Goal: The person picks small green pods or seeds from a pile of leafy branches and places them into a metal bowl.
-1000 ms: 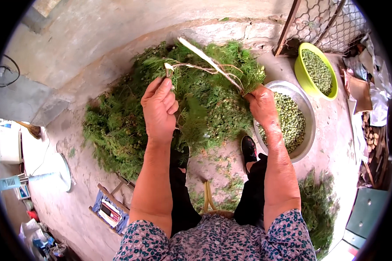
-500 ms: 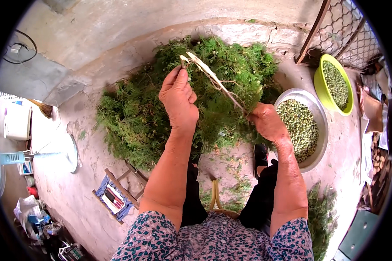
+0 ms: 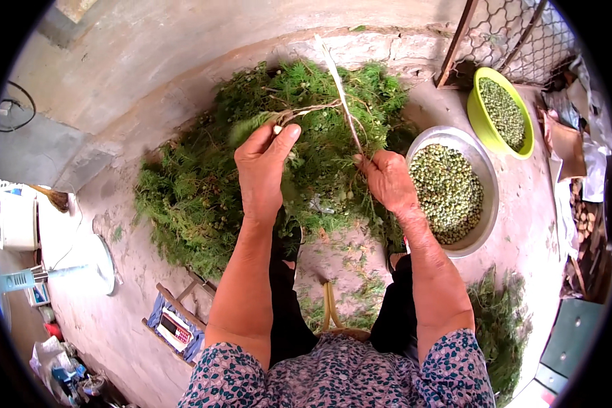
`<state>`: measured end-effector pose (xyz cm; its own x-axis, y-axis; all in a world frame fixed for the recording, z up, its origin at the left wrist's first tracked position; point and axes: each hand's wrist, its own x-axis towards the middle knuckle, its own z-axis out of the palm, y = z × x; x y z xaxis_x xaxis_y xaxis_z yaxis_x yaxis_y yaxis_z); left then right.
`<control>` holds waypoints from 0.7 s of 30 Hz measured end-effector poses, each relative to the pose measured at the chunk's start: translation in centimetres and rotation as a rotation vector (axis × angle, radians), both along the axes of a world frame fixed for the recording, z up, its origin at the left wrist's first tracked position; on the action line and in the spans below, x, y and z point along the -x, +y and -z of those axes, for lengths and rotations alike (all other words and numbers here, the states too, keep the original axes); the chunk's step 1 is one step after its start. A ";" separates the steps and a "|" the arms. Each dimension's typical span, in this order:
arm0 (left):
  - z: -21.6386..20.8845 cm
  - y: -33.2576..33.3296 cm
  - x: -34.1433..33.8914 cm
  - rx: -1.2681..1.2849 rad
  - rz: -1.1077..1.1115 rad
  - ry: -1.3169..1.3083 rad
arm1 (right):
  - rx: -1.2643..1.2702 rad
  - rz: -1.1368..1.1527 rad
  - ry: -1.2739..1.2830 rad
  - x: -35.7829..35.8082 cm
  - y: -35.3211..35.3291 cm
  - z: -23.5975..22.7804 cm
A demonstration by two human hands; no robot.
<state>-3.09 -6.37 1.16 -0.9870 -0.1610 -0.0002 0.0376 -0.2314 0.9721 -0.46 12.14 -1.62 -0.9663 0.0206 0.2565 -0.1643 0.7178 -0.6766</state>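
Observation:
My right hand (image 3: pixel 391 180) is closed round the lower end of a leafy branch (image 3: pixel 341 88), whose pale, split upper end points away from me. A thin strip of bark (image 3: pixel 313 109) runs from this branch across to my left hand (image 3: pixel 260 166). That hand pinches a small green sprig (image 3: pixel 250 127), with its thumb raised along the side. Both hands are above a large heap of evergreen cuttings (image 3: pixel 183 197). Right of my right hand stands a metal basin (image 3: pixel 491 194) of small green berries (image 3: pixel 445 197).
A yellow-green basin (image 3: pixel 481 119), also holding green berries, stands farther right by a lattice metal gate (image 3: pixel 510 34). More cuttings (image 3: pixel 500 326) lie at the near right. On the left are a small wooden stool (image 3: pixel 173 326) and a light-blue fan (image 3: pixel 24 280). A wall (image 3: pixel 183 61) closes the far side.
The branch has turned more upright, and the bark strip now stretches between my hands. My left hand has shifted slightly lower and left. The right hand has moved slightly left.

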 end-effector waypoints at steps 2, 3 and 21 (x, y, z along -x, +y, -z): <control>0.2 -0.4 -0.4 0.119 0.008 0.012 | 0.011 0.044 -0.006 0.1 -0.7 0.0; 0.1 -0.1 -0.3 0.068 -0.020 -0.004 | 0.014 0.071 -0.008 0.0 -0.7 -0.2; 2.3 -2.2 3.0 -0.352 -0.321 -0.002 | -0.009 -0.327 -0.026 -3.8 -1.5 -2.0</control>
<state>-6.09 -8.56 -1.19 -0.8874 -0.4475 -0.1109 0.1595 -0.5237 0.8369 3.30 10.63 0.43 -0.9276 -0.2945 0.2300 -0.3699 0.6355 -0.6777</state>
